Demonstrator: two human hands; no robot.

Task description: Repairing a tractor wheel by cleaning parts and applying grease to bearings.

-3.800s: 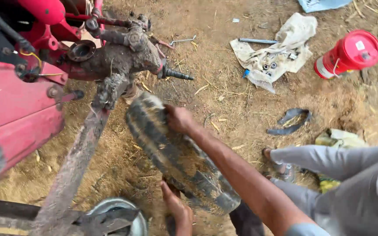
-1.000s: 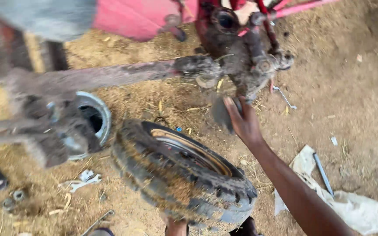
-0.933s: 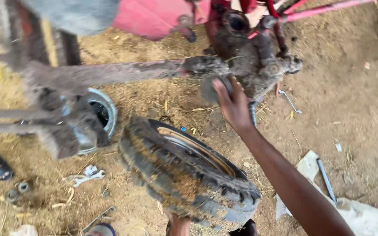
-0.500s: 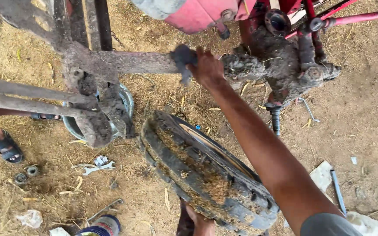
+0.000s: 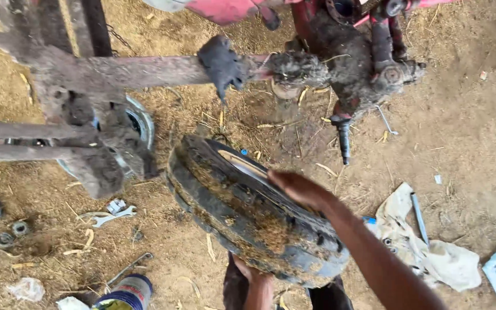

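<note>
Half a second back the right hand (image 5: pixel 299 188) was up on the muddy axle beam with that dark rag; now the rag (image 5: pixel 220 64) is left draped over the beam (image 5: pixel 144 72), well above and to the left of the hand, and the hand has dropped onto the tyre (image 5: pixel 248 224). Camera has drifted a bit too.

Right hand lies flat-ish across the upper sidewall, fingers loosely curved over the rim edge, not clamped on anything, more resting or steadying. Forearm runs down to the lower right corner, elbow out of shot. Left hand (image 5: pixel 254 275) is under the wheel's lower edge, propping it from below; I can't tell how far its fingers are curled since the tread hides them.

My take: with a mud-caked wheel standing tilted like this, keep the bottom hand taking the weight and use the top hand only to balance. Grab the rim rather than the crusted tread, since that mud looks like it'd crumble and slip. The stub spindle (image 5: pixel 343 138) sits just above and right of the top hand.
</note>
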